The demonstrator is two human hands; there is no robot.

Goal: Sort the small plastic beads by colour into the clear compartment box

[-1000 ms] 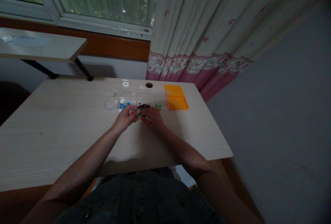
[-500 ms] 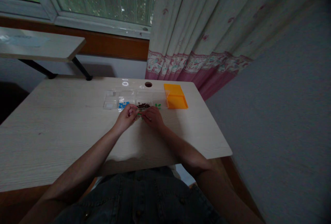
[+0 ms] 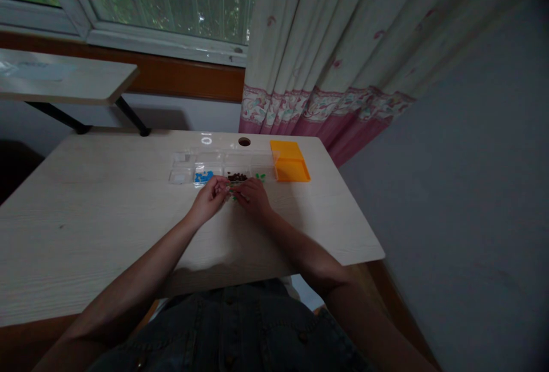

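Note:
My left hand (image 3: 210,199) and my right hand (image 3: 254,196) meet fingertip to fingertip on the pale wooden table (image 3: 107,212), both pinched closed. Between the fingertips shows a small green bead (image 3: 233,191), perhaps on a thin strand too fine to make out. Just beyond the hands lies a clear compartment box (image 3: 223,167) holding blue beads (image 3: 203,177), dark brown beads (image 3: 237,177) and green beads (image 3: 259,177).
An orange lid (image 3: 290,167) lies at the right end of the clear box. A round cable hole (image 3: 244,141) sits near the table's far edge. A second table (image 3: 64,80) stands at the back left under the window; a curtain (image 3: 326,51) hangs at the right.
The hands stay pinched together at the same spot; only the view has shifted slightly.

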